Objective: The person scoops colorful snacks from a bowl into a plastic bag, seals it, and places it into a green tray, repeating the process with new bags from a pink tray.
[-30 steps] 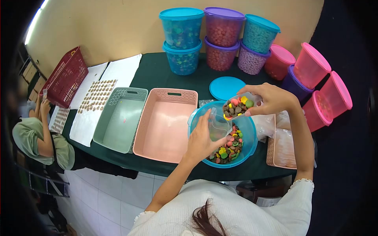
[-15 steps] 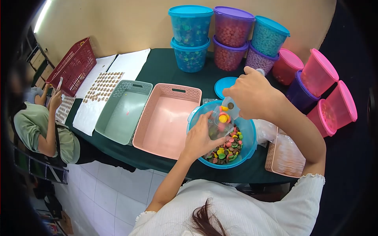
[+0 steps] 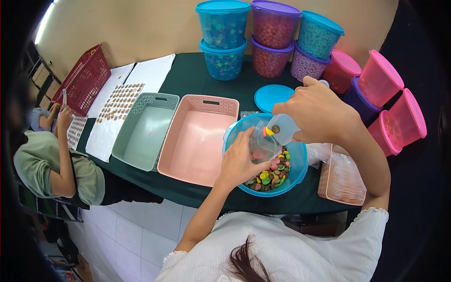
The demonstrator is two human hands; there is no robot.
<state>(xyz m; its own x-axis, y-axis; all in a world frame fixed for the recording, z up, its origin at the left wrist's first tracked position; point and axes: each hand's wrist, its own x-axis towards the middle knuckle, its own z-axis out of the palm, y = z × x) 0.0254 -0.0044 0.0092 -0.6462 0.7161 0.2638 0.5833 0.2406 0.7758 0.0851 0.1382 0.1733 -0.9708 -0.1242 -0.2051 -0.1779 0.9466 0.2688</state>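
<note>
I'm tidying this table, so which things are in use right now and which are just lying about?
In use: left hand, clear bag, right hand, cup, blue bowl, candies.
Lying about: pink basket, green basket, blue lid, stacked tubs, red basket.

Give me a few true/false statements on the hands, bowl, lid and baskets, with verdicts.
1. The right hand holds a clear cup tipped over the blue bowl. True.
2. The blue lid sits on the blue bowl. False: it lies on the table behind the bowl.
3. The left hand holds a clear bag over the bowl. True.
4. The pink basket is full of candies. False: its floor shows bare.
5. The green basket stands beside the pink basket, on the side away from the bowl. True.
</note>
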